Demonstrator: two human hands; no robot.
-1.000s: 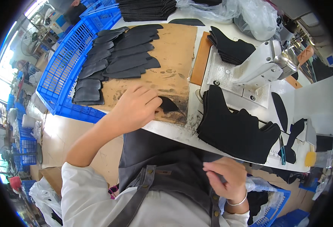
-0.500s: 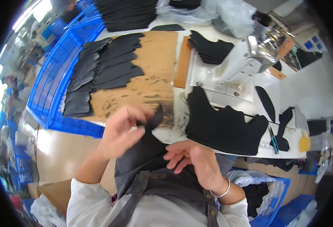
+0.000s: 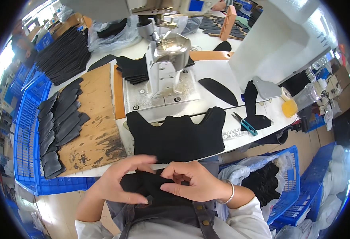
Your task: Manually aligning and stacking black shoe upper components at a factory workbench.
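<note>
A small dark piece of cut material (image 3: 153, 185) is between my hands, just off the table's front edge and in front of my dark grey apron. My right hand (image 3: 195, 181) pinches it between thumb and fingers. The left hand (image 3: 119, 181) curves around its other side, thumb below and index finger above; the remaining fingers are partly hidden behind it. Right beyond both hands lies a stack of black cut panels (image 3: 177, 139) with a notched upper edge. Behind that stack stands a white and silver sewing machine (image 3: 165, 71).
Overlapping dark pieces (image 3: 65, 115) cover part of a stained brown board (image 3: 93, 131) at left, beside a blue crate (image 3: 25, 135). Teal thread snips (image 3: 248, 126) and a yellow block (image 3: 289, 107) are at right. A blue basket (image 3: 290, 181) with black fabric stands below the table.
The view has swung rightward. My right hand, empty before, has come to the dark piece and pinches it. The left hand has lowered from the board to the table's front edge.
</note>
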